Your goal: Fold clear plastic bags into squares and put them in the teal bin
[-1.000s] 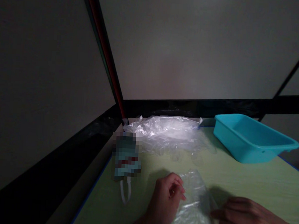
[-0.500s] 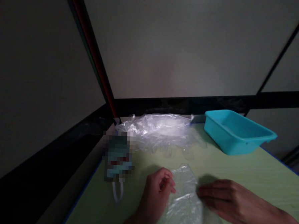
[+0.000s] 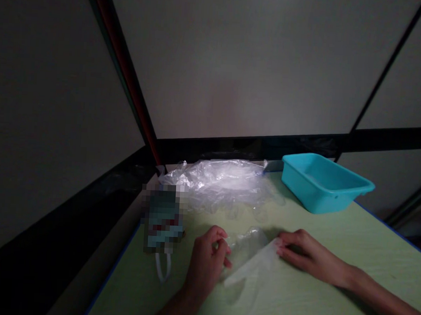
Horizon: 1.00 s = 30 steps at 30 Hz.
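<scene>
A thin, clear plastic sheet or glove [image 3: 252,261] is spread between my two hands above the table, part of it lifted into a slanting fold. My right hand [image 3: 302,249] pinches its upper right edge between thumb and fingers. At its left side is my left hand [image 3: 210,254], fingers curled and thumb close to them, at the plastic's edge. Behind both hands a pile of crumpled clear plastic [image 3: 223,179] lies along the back of the table.
A turquoise plastic basin [image 3: 325,184] stands at the back right of the pale green table [image 3: 315,304]. At the left lies a pixelated object [image 3: 165,221] with a white loop [image 3: 163,268]. Pale wall panels rise behind.
My right hand has moved up and slightly left, lifting the plastic's right side into a fold. My left hand has shifted slightly left and up. The view has turned slightly.
</scene>
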Available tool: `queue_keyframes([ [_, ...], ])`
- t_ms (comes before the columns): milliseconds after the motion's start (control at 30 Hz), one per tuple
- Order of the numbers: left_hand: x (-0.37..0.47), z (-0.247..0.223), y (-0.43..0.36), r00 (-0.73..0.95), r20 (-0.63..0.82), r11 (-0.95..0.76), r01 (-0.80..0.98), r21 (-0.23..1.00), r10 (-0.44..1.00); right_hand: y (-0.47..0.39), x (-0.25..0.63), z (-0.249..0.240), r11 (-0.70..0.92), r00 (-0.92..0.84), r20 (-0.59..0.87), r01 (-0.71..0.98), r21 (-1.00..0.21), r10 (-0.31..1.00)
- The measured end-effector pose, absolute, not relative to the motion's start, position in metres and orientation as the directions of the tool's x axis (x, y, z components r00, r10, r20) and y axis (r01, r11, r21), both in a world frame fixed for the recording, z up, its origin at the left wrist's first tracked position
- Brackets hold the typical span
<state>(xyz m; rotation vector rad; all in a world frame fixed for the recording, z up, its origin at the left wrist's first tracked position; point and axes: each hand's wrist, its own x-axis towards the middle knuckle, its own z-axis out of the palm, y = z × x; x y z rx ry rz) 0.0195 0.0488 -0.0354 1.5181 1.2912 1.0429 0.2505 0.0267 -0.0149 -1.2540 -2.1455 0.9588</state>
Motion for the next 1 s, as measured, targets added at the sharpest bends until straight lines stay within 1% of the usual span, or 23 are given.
queue_keyframes([
  [33,0.019,-0.035,0.049,0.112,0.075,-0.103,0.268,0.958,0.991,0.031,0.248,-0.016,0.275,-0.444,0.030,0.499,-0.822,0.895],
  [100,0.017,-0.034,0.050,0.094,0.092,-0.114,0.267,0.957,0.991,0.039,0.242,-0.018,0.210,-0.421,0.005,0.442,-0.872,0.907],
  [300,0.015,-0.027,0.049,0.051,0.023,-0.036,0.279,0.960,0.998,0.056,0.229,-0.024,0.140,-0.346,-0.020,0.431,-0.892,0.938],
  [433,0.015,-0.026,0.051,0.048,-0.034,0.022,0.243,0.970,0.998,0.057,0.225,-0.030,0.140,-0.260,0.019,0.456,-0.879,0.965],
  [567,0.016,-0.027,0.053,0.070,-0.029,0.015,0.190,0.982,0.997,0.052,0.224,-0.034,0.160,-0.217,0.060,0.476,-0.865,0.974],
  [800,0.018,-0.017,0.048,0.009,-0.017,0.015,0.123,0.992,1.000,0.051,0.222,-0.032,0.202,-0.235,0.100,0.463,-0.863,0.967],
  [1000,0.018,-0.016,0.048,0.002,0.022,-0.022,0.067,0.998,1.000,0.051,0.224,-0.030,0.207,-0.281,0.090,0.419,-0.884,0.955],
])
